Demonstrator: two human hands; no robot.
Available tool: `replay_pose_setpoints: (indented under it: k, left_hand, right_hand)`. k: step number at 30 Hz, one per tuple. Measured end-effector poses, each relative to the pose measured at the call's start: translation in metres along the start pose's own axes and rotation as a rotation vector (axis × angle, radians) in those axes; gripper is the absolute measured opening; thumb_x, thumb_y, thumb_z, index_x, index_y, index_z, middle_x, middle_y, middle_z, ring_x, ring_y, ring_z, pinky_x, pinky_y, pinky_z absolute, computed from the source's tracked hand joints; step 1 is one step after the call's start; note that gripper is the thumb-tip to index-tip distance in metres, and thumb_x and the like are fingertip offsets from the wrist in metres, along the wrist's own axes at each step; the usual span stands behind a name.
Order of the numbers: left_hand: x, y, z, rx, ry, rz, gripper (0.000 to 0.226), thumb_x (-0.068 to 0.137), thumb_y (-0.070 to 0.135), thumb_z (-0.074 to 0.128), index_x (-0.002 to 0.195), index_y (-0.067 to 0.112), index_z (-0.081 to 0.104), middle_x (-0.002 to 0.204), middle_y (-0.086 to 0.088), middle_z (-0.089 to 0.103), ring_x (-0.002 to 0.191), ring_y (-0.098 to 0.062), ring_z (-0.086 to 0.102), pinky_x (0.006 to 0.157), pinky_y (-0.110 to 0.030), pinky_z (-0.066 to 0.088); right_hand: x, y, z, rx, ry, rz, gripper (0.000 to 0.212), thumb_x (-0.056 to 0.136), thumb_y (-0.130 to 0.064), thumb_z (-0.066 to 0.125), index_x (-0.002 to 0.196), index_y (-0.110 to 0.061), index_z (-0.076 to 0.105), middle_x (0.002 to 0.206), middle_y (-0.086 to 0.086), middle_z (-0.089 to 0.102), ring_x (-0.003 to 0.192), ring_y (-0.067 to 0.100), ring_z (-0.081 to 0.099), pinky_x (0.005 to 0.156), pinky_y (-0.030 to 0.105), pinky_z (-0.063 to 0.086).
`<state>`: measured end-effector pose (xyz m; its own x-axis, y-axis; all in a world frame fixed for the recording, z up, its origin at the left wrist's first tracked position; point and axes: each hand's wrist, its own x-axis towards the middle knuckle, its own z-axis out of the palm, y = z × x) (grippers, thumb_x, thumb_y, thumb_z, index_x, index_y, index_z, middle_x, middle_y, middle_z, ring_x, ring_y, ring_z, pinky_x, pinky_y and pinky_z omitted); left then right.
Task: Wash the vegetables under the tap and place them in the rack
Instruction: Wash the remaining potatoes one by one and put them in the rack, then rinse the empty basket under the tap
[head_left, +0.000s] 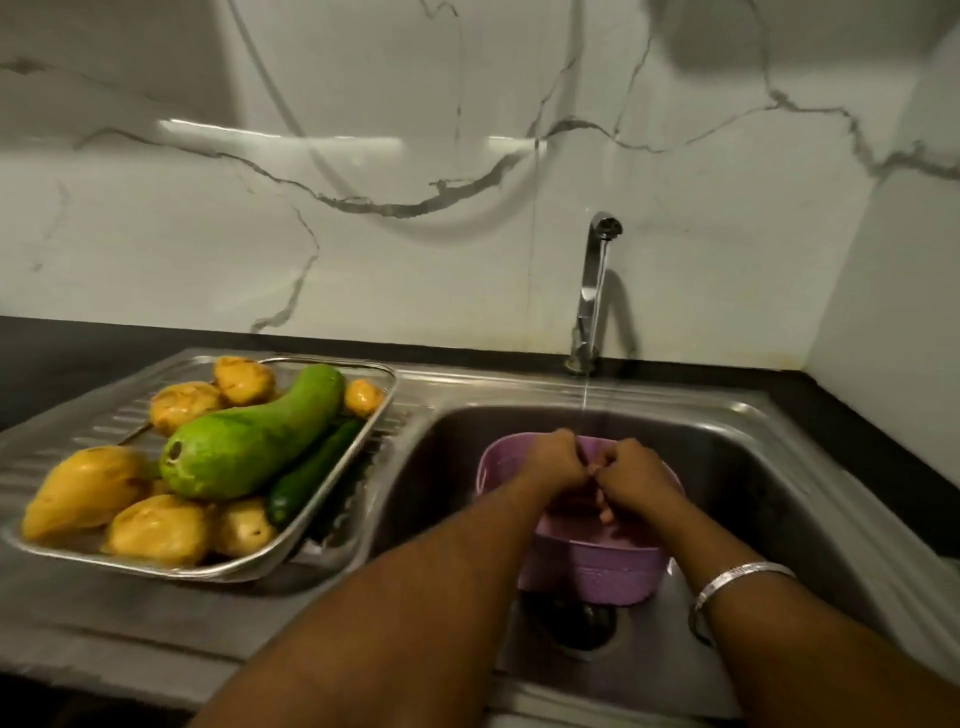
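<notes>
My left hand (558, 460) and my right hand (631, 475) are pressed together, fingers curled, above a purple plastic basket (587, 569) in the steel sink (753, 467). A thin stream of water from the chrome tap (592, 291) falls onto them. Whether anything lies between my fingers is hidden. On the drainboard to the left stands a metal rack tray (332, 491). It holds a big light-green gourd (249, 441), a dark green cucumber (311, 473) under it, and several yellow-orange vegetables (156, 527).
The sink drain (576, 626) shows below the basket. A silver bangle (737, 582) is on my right wrist. A marble wall rises behind the tap, and dark countertop (883, 447) runs along the right of the sink.
</notes>
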<state>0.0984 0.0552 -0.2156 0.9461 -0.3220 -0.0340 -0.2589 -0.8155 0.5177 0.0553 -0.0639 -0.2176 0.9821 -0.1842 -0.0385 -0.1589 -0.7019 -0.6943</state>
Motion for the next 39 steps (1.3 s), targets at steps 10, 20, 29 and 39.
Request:
replay_pose_setpoints:
  k: [10,20,29,39]
  left_hand:
    - [0.036,-0.025,0.061,0.194,-0.311,-0.053,0.046,0.097,0.033,0.06,0.14,0.019,0.057,0.142,-0.014,0.058,0.126,-0.036,0.057,0.111,-0.047,0.042]
    - [0.009,-0.007,0.038,-0.358,-0.326,-0.214,0.036,0.106,0.03,0.042,0.089,0.005,0.062,0.082,-0.013,0.058,0.066,-0.023,0.054,0.064,-0.033,0.044]
    - [-0.035,0.026,-0.022,-0.419,-0.216,-0.022,0.04,0.105,0.033,0.035,0.097,0.01,0.067,0.086,-0.009,0.073,0.058,-0.015,0.065,0.059,-0.026,0.049]
    - [-0.038,-0.002,-0.019,-0.602,0.295,0.01,0.025,0.106,0.032,0.046,0.098,0.022,0.068,0.088,-0.005,0.074,0.078,-0.022,0.074,0.078,-0.047,0.063]
  right_hand:
    - [0.026,0.019,0.009,-0.075,-0.026,0.115,0.016,0.088,-0.011,0.059,0.08,-0.004,0.07,0.063,0.013,0.066,0.052,0.028,0.065,0.049,0.033,0.054]
    - [0.019,0.018,-0.002,-0.091,0.043,0.171,0.024,0.089,-0.023,0.06,0.098,-0.006,0.075,0.091,0.016,0.076,0.081,0.033,0.074,0.071,0.038,0.061]
    - [0.01,-0.02,-0.008,0.675,0.075,0.184,0.023,0.102,-0.025,0.054,0.086,-0.013,0.066,0.068,0.012,0.061,0.053,0.023,0.057,0.047,0.022,0.043]
    - [0.001,-0.055,-0.009,0.684,0.083,0.066,0.05,0.107,-0.053,0.035,0.095,-0.013,0.063,0.061,0.0,0.053,0.041,0.011,0.039,0.039,0.02,0.032]
